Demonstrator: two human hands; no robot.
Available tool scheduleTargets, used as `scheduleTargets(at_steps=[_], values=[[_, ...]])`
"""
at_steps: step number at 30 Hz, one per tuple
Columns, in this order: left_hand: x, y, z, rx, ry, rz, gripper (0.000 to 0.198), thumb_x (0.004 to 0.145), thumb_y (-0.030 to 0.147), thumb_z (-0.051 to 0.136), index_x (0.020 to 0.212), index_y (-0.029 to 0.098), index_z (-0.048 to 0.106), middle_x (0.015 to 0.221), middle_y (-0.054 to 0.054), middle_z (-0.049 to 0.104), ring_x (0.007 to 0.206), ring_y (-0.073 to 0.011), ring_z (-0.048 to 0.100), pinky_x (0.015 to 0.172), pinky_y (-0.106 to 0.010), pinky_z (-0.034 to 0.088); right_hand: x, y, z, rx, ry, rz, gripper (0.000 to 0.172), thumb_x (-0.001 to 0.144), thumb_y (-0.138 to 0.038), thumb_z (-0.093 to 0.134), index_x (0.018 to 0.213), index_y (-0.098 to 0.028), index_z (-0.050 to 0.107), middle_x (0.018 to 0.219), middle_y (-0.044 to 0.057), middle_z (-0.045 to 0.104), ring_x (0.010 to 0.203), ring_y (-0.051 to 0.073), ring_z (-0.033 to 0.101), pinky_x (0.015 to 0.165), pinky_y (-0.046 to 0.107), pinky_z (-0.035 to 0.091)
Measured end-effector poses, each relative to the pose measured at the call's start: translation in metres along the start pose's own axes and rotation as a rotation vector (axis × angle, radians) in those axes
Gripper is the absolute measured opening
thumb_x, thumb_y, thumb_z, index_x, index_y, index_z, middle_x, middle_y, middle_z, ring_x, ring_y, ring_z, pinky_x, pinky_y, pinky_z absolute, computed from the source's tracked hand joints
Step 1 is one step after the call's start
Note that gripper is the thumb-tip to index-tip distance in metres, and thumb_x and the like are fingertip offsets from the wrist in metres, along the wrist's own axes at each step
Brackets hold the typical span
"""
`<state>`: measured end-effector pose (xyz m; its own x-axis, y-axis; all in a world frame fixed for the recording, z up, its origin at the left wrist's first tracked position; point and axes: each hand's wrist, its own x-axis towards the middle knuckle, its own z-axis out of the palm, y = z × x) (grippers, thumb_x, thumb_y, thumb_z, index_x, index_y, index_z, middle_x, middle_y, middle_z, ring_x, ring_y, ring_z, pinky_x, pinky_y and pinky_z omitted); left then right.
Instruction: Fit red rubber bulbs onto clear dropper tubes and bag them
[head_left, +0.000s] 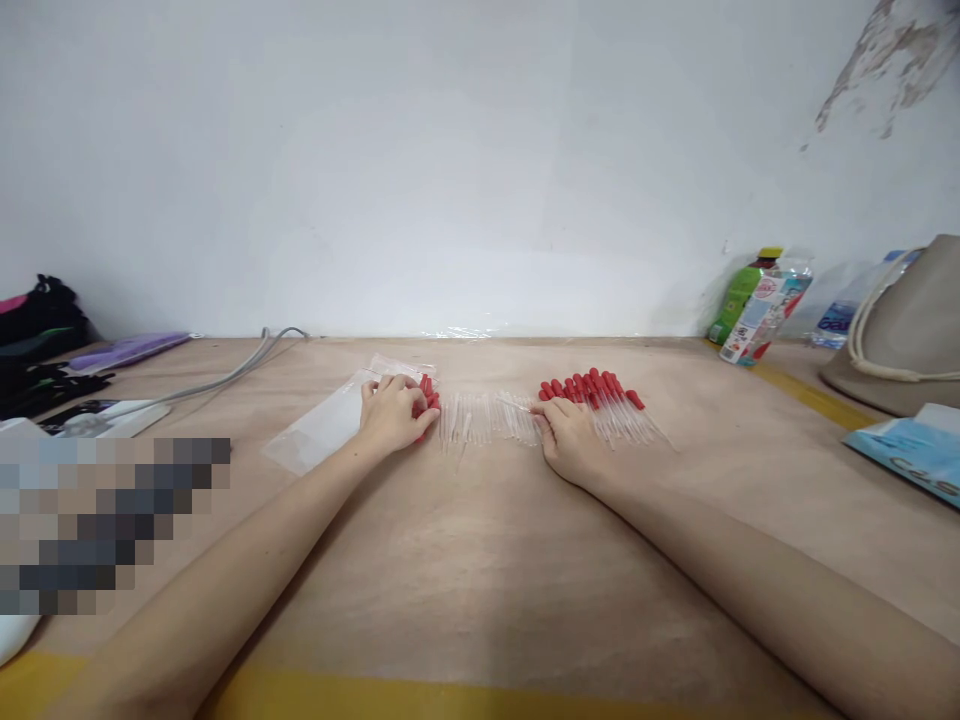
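Many loose droppers (600,402) near the far edge of the tabletop (480,570) could roll if the loosely curled right hand (571,442) nudges them; the left hand (390,414) grips a bunch (430,398).

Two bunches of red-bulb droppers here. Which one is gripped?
The left bunch: the left hand curls around it beside the clear bag. The right bunch lies fanned flat on the table, right hand only touching its edge.
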<state>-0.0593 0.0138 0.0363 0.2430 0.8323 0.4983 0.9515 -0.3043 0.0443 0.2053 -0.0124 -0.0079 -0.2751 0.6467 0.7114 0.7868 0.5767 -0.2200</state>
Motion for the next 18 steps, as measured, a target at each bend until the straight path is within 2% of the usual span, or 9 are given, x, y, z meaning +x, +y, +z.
scheduleTargets(at_steps=[2,5,9,12,15,18], values=[[0.001,-0.001,0.000,-0.039,-0.004,-0.025,0.027,0.074,0.041,0.056,0.059,0.019,0.060,0.094,-0.005,0.060,0.097,-0.0263,0.048,0.086,-0.046,0.026,0.000,0.002,0.002,0.057,0.006,0.015,0.017,0.085,-0.017,0.038,0.088,-0.015,0.055,0.087,0.009,0.061,0.082,0.020,0.055,0.072,0.033,0.036],[0.002,0.002,-0.001,-0.140,0.056,-0.064,0.025,0.078,0.038,0.052,0.062,0.019,0.057,0.081,-0.004,0.062,0.090,-0.0242,0.052,0.084,-0.043,0.031,-0.001,0.005,0.005,0.117,0.012,0.022,0.017,0.086,-0.016,0.037,0.091,-0.016,0.053,0.087,0.008,0.061,0.081,0.020,0.055,0.072,0.033,0.039],[-0.001,0.015,0.000,-0.388,0.088,-0.083,0.018,0.086,0.034,0.041,0.080,0.020,0.050,0.066,0.001,0.059,0.062,-0.0157,0.055,0.065,-0.030,0.040,-0.001,0.004,0.006,0.114,-0.010,-0.038,0.026,0.086,-0.013,0.032,0.105,-0.016,0.050,0.092,0.010,0.059,0.083,0.020,0.054,0.072,0.034,0.040],[-0.007,0.031,0.004,-0.466,0.108,0.002,0.012,0.085,0.031,0.046,0.087,0.020,0.047,0.070,0.001,0.060,0.061,-0.0141,0.056,0.058,-0.025,0.040,-0.001,0.002,0.003,0.112,-0.031,-0.069,0.026,0.086,-0.013,0.032,0.103,-0.017,0.052,0.091,0.009,0.057,0.080,0.019,0.053,0.071,0.033,0.039],[-0.017,0.047,0.009,-0.537,0.065,0.141,0.012,0.083,0.030,0.051,0.088,0.019,0.049,0.079,0.000,0.063,0.070,-0.0138,0.059,0.063,-0.024,0.042,0.000,-0.002,-0.002,0.108,-0.037,-0.082,0.019,0.088,-0.018,0.035,0.095,-0.017,0.053,0.087,0.008,0.058,0.079,0.018,0.053,0.072,0.033,0.036],[-0.024,0.058,0.012,-0.523,0.032,0.187,0.013,0.083,0.030,0.052,0.090,0.019,0.053,0.081,-0.001,0.064,0.071,-0.0141,0.059,0.063,-0.024,0.043,0.000,-0.008,-0.008,0.087,-0.051,-0.079,0.016,0.088,-0.024,0.038,0.087,-0.017,0.053,0.082,0.005,0.060,0.074,0.016,0.053,0.071,0.032,0.033]])
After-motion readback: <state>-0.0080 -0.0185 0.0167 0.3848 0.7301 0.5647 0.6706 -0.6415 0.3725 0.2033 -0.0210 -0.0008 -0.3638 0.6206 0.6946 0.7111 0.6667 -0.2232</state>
